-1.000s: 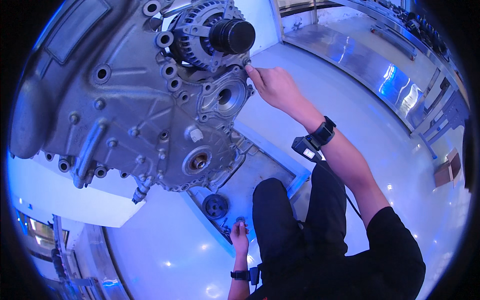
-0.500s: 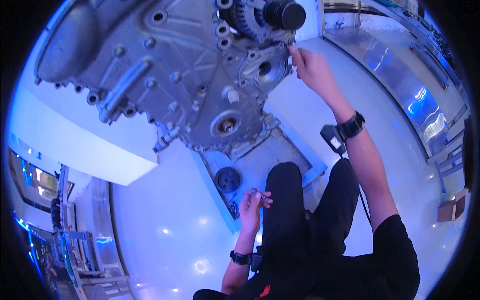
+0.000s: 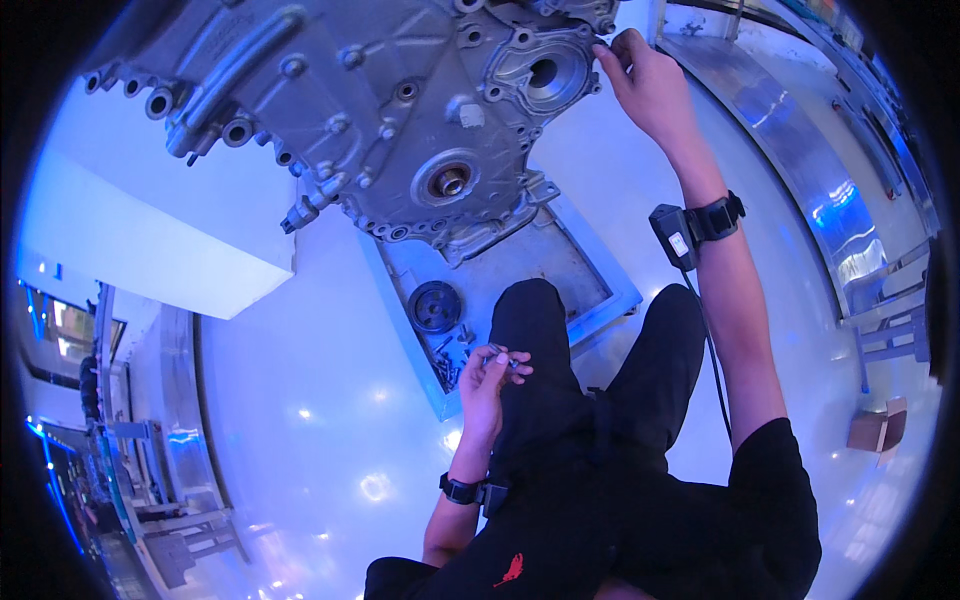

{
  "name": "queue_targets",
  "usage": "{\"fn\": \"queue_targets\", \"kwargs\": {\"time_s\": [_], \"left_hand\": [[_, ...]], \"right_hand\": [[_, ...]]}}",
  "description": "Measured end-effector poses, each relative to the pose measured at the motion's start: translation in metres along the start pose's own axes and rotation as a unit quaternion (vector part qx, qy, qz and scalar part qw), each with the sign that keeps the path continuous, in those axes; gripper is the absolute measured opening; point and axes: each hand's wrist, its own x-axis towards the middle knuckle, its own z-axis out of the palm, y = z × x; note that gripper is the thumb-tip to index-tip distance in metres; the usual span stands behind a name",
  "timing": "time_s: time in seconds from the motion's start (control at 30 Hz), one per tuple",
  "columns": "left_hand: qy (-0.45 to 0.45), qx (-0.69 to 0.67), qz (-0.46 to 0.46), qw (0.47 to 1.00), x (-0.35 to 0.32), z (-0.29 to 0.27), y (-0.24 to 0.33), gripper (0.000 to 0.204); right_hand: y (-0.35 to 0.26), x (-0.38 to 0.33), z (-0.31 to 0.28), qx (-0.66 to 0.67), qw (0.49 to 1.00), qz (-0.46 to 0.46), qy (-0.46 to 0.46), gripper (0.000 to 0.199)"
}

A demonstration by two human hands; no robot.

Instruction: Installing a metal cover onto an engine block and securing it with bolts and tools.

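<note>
A large grey metal engine block [image 3: 350,115] fills the top of the view, with a round shaft opening [image 3: 449,182] low on its front cover. My right hand [image 3: 650,90] reaches up to the right rim of the round pump housing [image 3: 560,75]. Its thumb and forefinger are pinched together there; whatever lies between the fingertips is too small to make out. Lower down, beside my left knee, my left hand [image 3: 484,392] is closed around several small metal bolts [image 3: 497,352]. Their ends poke out between the fingers.
Below the engine lies a blue-edged tray [image 3: 612,302] holding a black pulley [image 3: 434,306] and loose bolts [image 3: 445,366]. A white panel [image 3: 150,245] stands at left. A cardboard box [image 3: 876,428] sits on the floor at right, near a shiny metal bench [image 3: 770,125].
The view has shifted, so the engine sits higher in the picture and its upper parts are cut off. My right hand stays at the housing's rim; my left still holds the bolts.
</note>
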Motion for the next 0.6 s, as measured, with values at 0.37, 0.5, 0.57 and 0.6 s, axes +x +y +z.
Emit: {"fn": "queue_targets", "kwargs": {"time_s": [0.37, 0.5, 0.57, 0.6], "left_hand": [[0.023, 0.019, -0.017, 0.999, 0.015, -0.018, 0.011, 0.015], [0.026, 0.019, -0.016, 0.999, 0.020, -0.016, 0.014, 0.016], [0.016, 0.024, -0.011, 1.000, 0.023, -0.011, 0.015, 0.016], [0.027, 0.026, -0.015, 0.999, 0.022, -0.014, 0.012, 0.016]], "right_hand": [[0.001, 0.002, 0.005, -0.018, 0.996, 0.054, -0.064, 0.038], [-0.008, 0.000, -0.005, -0.019, 0.998, 0.051, -0.013, 0.036], [-0.003, -0.003, -0.005, -0.031, 0.998, 0.048, -0.031, 0.035], [0.001, -0.004, -0.001, -0.036, 0.997, 0.047, -0.056, 0.033]]}}
